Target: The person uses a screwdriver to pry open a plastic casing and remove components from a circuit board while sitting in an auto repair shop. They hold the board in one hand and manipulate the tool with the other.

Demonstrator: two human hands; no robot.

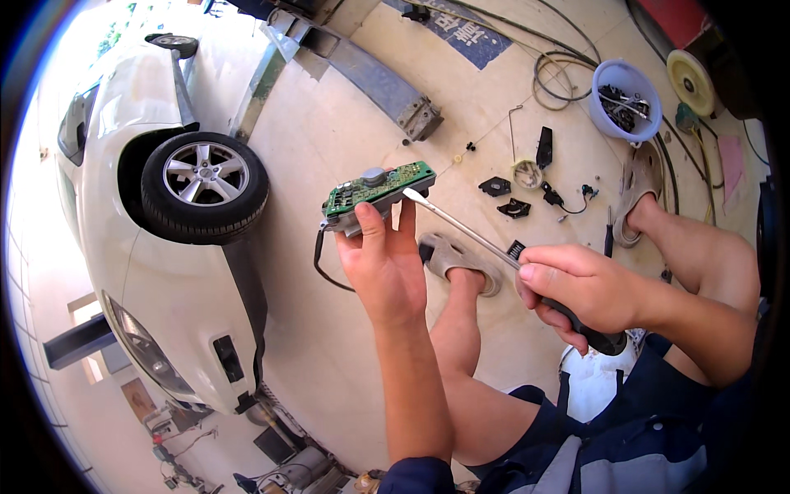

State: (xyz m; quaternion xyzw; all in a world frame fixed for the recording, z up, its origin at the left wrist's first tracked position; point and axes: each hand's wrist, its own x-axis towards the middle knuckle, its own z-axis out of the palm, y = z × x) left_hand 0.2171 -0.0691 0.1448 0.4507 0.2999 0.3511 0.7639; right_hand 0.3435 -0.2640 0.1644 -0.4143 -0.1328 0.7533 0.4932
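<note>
My left hand [385, 267] is closed around a small module with a green circuit board [395, 183] on its upper face. A round grey component stands up from the board, and a black cable hangs from the module's left end. In my right hand [576, 292] is a flat-blade screwdriver [469, 230] with a long metal shaft and a black handle. Its blade tip lies at the module's near edge, toward the right end; whether it touches the board or the casing I cannot tell.
Black plastic parts [495, 187] and a small round clear piece [527, 174] lie on the tiled floor beyond my feet. A lilac basin [625, 99] of metal parts stands far right, near hoses. Left is a white car with its front wheel [204, 183]; a grey lift arm [374, 76] lies behind.
</note>
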